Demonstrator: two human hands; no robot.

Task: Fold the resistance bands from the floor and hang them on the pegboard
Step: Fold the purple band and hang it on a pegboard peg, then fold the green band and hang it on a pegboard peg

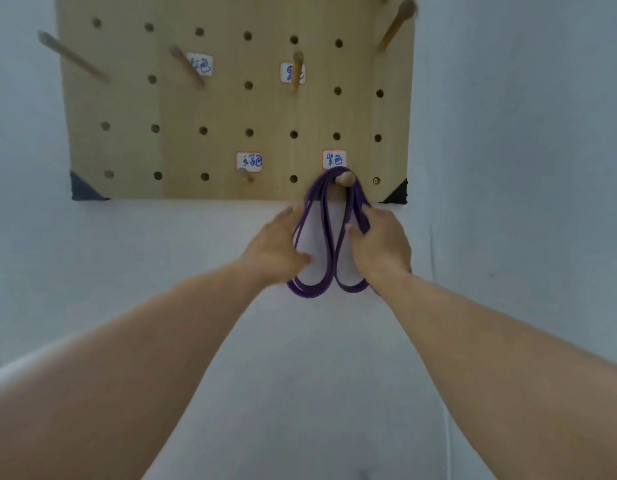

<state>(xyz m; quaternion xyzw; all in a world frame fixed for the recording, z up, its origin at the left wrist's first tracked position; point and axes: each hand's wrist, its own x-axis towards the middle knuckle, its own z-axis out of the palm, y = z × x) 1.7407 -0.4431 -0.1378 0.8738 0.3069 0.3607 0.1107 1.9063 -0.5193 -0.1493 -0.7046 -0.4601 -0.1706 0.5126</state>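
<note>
Hanging folded purple resistance band over bottom-right peg, right under its handwritten label, probably colour-matched.

Draping in two long loops below wooden pegboard, against white wall. Left hand spread, fingers straight, touching left loop; right hand on right strands, possibly lightly pinching, likely settling folds evenly. Other pegs bare.
</note>
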